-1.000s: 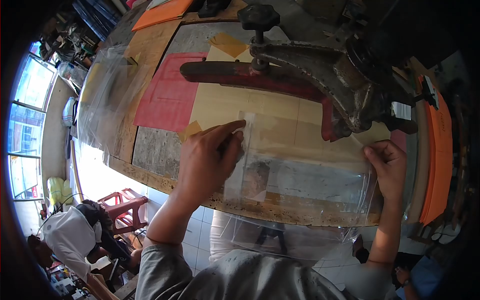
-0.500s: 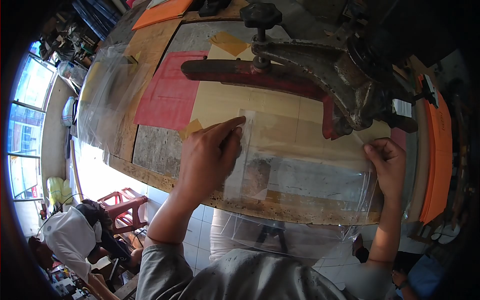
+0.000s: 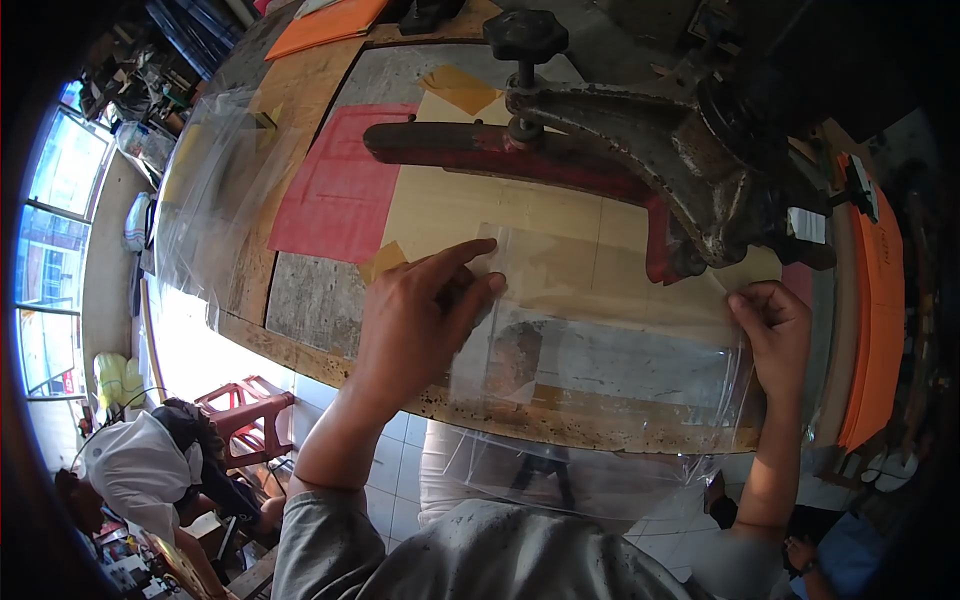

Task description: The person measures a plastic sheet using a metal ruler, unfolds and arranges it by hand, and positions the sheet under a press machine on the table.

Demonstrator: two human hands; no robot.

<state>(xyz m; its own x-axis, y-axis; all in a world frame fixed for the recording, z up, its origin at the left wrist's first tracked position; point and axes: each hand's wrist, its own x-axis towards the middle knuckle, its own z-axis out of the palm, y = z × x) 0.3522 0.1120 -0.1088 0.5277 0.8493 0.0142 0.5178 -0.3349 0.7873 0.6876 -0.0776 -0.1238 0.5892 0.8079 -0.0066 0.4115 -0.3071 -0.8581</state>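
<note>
A clear plastic sheet [image 3: 620, 375] lies over the near part of the bench and hangs down past its front edge. At the sheet's upper left edge is my left hand [image 3: 425, 305], index finger stretched out on the plastic and thumb apart from it. My right hand [image 3: 773, 325] pinches the sheet's upper right corner between thumb and fingers. The sheet's upper part overlaps a cream board [image 3: 440, 215] marked with thin lines. Above that board reaches a dark metal press arm [image 3: 600, 120] with a red-edged bar [image 3: 480, 150] and a black knob [image 3: 525, 36].
A red sheet [image 3: 340, 190] lies left of the bar, with brown tape [image 3: 385, 262] beside it. More clear plastic [image 3: 215, 190] drapes over the bench's left end. Orange sheets [image 3: 872, 310] stand at the right. A person in a white head covering [image 3: 140, 455] works below left, near a red stool [image 3: 255, 420].
My left thumb has moved right and apart from the index finger, whose tip stays at the sheet's edge. My right hand keeps its pinch in the same place.
</note>
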